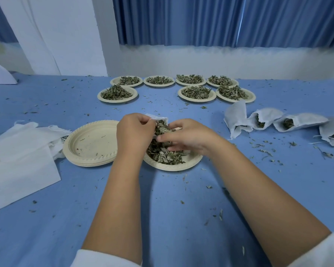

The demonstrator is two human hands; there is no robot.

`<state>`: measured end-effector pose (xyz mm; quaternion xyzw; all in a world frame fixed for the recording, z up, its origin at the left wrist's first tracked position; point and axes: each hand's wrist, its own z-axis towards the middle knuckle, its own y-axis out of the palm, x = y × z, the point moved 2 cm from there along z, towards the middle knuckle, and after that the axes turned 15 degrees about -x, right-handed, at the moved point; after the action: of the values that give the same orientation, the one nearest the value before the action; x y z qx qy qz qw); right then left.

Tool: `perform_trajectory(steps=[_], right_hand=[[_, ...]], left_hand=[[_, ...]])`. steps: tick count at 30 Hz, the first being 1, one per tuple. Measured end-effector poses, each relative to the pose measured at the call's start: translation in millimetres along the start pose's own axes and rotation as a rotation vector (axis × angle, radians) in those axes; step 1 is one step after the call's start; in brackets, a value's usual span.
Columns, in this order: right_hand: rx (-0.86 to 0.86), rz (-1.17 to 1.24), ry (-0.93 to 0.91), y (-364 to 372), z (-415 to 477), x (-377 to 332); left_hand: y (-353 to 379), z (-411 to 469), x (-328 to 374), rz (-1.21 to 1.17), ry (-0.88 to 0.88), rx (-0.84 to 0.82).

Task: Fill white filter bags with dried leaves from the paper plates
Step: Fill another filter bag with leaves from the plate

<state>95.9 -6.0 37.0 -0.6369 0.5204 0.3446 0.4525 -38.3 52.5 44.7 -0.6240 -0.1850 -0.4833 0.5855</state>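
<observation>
Between both hands, filter bag (158,119): left hand (135,132) pinches its rim, right hand (189,138) curls round a clump of dried leaves (162,129) right at the bag's opening. Just under the hands, paper plate (172,167) w/ more leaves. Left of left hand: stack of empty plates (89,143), then flat bags (21,157) further out. Right of right hand: filled bags (266,116), lying in a row. Beyond the fingertips, seven loaded plates (197,101).

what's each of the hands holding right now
Left hand: pinches the rim of the white filter bag.
Right hand: pinches a clump of dried leaves at the bag's mouth.
</observation>
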Motion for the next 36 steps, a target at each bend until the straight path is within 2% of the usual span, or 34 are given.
perform_trajectory(steps=[2, 7, 11, 15, 19, 21, 23, 26, 28, 33, 36], right_hand=[[0.06, -0.029, -0.033, 4, 3, 1], [0.213, 0.154, -0.176, 0, 3, -3], [0.192, 0.21, -0.276, -2, 3, -7], [0.19, 0.129, -0.328, 3, 2, -8], [0.334, -0.107, -0.359, 5, 0, -4], [0.385, -0.112, -0.366, 4, 0, -3], [0.354, 0.016, -0.326, 2, 3, 0], [0.16, 0.27, -0.265, 1, 5, 3], [0.069, 0.348, -0.284, 1, 7, 5], [0.174, 0.368, -0.233, 1, 12, 11], [0.238, 0.307, -0.2, 2, 14, 14]], left_hand=[[0, -1, 0, 0.002, -0.009, -0.001], [-2, -2, 0, -0.005, -0.029, 0.003], [-1, -2, 1, 0.03, -0.005, -0.022], [0, -2, 2, 0.018, 0.009, -0.038], [-1, -4, 5, -0.005, 0.034, -0.048], [-1, -5, 6, -0.028, 0.042, -0.057], [-1, -5, 6, -0.051, 0.046, -0.07], [-1, -5, 7, -0.105, 0.055, -0.102], [-1, -7, 8, -0.137, 0.074, -0.109], [0, -12, 16, -0.043, 0.208, -0.11], [4, -12, 17, 0.0, 0.226, -0.156]])
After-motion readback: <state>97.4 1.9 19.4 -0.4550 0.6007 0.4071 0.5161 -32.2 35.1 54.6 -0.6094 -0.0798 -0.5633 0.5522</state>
